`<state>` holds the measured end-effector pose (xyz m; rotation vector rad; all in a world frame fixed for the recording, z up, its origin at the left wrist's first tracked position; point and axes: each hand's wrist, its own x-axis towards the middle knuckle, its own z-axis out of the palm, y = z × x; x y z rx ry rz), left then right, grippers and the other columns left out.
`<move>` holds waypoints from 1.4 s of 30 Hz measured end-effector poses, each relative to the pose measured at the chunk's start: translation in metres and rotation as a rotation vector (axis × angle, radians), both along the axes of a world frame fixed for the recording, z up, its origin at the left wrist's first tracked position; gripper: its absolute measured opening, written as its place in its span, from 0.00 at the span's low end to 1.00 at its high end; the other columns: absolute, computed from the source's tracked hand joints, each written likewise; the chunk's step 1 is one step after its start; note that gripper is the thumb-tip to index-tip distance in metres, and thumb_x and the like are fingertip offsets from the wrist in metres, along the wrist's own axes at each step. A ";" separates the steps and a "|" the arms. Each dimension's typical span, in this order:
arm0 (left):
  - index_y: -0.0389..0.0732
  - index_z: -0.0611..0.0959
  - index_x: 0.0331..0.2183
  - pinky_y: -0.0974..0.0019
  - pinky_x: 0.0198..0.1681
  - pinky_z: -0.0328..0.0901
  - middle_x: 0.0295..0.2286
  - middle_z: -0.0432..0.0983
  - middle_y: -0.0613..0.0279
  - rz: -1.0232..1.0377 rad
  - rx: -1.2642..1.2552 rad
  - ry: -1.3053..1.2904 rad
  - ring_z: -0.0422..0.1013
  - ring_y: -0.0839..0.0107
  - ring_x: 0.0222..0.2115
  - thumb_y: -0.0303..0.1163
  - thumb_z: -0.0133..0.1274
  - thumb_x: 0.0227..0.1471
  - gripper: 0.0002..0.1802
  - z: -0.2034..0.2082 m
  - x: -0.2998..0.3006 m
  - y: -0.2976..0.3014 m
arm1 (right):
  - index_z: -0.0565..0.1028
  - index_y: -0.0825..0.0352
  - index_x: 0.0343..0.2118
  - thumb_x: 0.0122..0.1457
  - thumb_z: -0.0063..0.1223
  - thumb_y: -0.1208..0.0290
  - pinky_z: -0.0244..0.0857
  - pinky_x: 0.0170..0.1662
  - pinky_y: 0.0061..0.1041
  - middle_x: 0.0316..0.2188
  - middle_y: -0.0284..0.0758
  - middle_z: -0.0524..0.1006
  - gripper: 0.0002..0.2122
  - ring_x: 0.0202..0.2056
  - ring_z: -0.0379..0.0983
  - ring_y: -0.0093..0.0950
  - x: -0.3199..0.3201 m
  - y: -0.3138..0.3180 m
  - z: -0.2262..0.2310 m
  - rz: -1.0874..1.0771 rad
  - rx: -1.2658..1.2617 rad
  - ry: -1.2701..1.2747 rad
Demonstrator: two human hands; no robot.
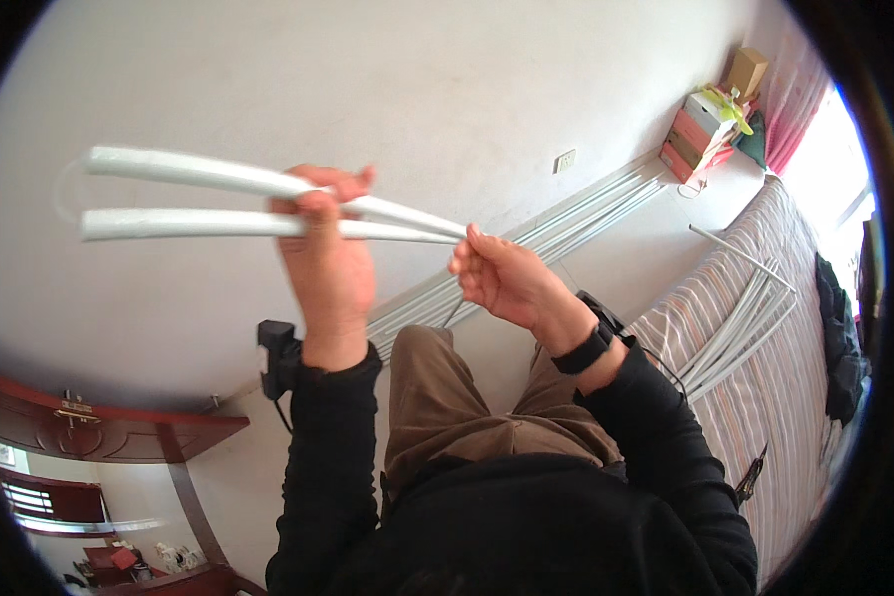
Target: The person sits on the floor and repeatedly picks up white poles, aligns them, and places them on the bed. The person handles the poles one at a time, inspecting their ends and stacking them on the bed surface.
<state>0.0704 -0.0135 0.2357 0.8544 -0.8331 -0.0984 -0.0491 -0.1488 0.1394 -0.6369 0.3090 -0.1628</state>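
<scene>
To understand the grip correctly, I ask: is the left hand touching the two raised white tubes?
Touching. The head view shows the left hand wrapped around the white tubes, its thumb crossing in front of the lower one.

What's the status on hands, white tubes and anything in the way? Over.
Left hand gripping two white tubes. Right hand at their converging ends. Tubes raised, spread apart toward picture's left. Nothing visibly blocking between hands.

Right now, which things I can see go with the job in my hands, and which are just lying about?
Part of the job:
white tubes, in left hand and right hand
probably the floor poles
probably the pale rods on the bed

Seemingly just lying about:
stacked boxes
dark cloth
</scene>
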 end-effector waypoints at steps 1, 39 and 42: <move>0.46 0.73 0.32 0.49 0.53 0.61 0.24 0.67 0.70 0.092 -0.001 -0.094 0.65 0.76 0.30 0.53 0.58 0.50 0.21 0.008 0.006 0.008 | 0.71 0.69 0.36 0.66 0.44 0.62 0.69 0.28 0.19 0.26 0.34 0.76 0.13 0.22 0.70 0.21 -0.013 -0.002 -0.009 -0.021 -0.172 0.048; 0.42 0.74 0.39 0.54 0.52 0.63 0.43 0.72 0.58 -0.565 -0.183 1.109 0.67 0.60 0.47 0.50 0.43 0.60 0.21 -0.094 -0.083 -0.035 | 0.67 0.67 0.45 0.55 0.58 0.71 0.64 0.56 0.43 0.29 0.35 0.75 0.16 0.42 0.74 0.35 -0.039 -0.051 0.052 -0.646 -0.278 -0.557; 0.41 0.72 0.43 0.53 0.53 0.62 0.43 0.72 0.57 -0.722 0.048 1.275 0.67 0.59 0.47 0.51 0.45 0.58 0.23 -0.098 -0.106 -0.039 | 0.68 0.61 0.28 0.59 0.55 0.71 0.68 0.49 0.36 0.22 0.27 0.67 0.07 0.27 0.67 0.22 -0.041 -0.047 0.043 -0.742 -0.171 -0.427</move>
